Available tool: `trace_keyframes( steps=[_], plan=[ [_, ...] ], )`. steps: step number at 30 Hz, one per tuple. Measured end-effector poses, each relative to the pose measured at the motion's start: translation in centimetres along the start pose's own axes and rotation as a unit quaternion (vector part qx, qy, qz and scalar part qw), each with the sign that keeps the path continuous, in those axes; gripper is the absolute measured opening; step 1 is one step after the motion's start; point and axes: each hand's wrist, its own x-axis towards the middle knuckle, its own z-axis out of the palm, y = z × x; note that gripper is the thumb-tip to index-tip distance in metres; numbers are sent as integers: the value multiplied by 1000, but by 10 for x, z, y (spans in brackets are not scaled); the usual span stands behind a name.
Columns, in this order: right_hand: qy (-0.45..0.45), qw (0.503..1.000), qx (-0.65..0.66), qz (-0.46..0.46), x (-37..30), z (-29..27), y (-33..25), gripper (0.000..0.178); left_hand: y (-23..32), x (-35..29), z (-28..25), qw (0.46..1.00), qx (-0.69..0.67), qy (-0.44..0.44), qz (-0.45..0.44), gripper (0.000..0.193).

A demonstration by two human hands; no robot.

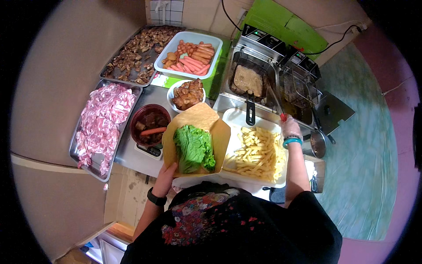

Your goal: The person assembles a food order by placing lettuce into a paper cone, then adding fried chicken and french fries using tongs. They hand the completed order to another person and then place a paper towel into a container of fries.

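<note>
In my left hand (165, 177) is an open brown paper takeaway box (222, 132), its fingers closed on the near left corner. Green lettuce (193, 147) lies inside the box. Over at the fryer, my right hand (290, 127), in a clear glove, is closed round a long metal utensil (276, 99) with red at its grip. The utensil's far end reaches toward the left fryer well, where light-brown foam (247, 80) fills a basket; its tip is hard to make out. Pale fries (257, 154) fill a white tray (228, 115) below that hand.
Left are trays of sliced raw meat (105, 116) and browned meat pieces (138, 50). A tub (217, 42) holds sausages. Cooked meat (188, 94) sits in a bowl; a dark red pot (134, 127) stands on a scale. A basket handle (250, 112) projects toward me from the fryer.
</note>
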Motion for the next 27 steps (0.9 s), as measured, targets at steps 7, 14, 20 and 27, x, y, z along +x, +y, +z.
trace_keyframes(
  steps=[7,14,20,27],
  plan=[
    [122,989,25,82,19,-90,20,34,7,-8,2,999,46,7,-1,35],
    [43,990,-50,127,74,-114,36,37,-2,-5,0,999,28,19,-33,36],
    [77,995,-55,18,68,-121,-1,38,-6,-6,3,1000,-7,12,12,36],
    [-315,821,474,42,24,-3,-76,41,0,-8,5,998,49,32,-31,37]
  ],
)
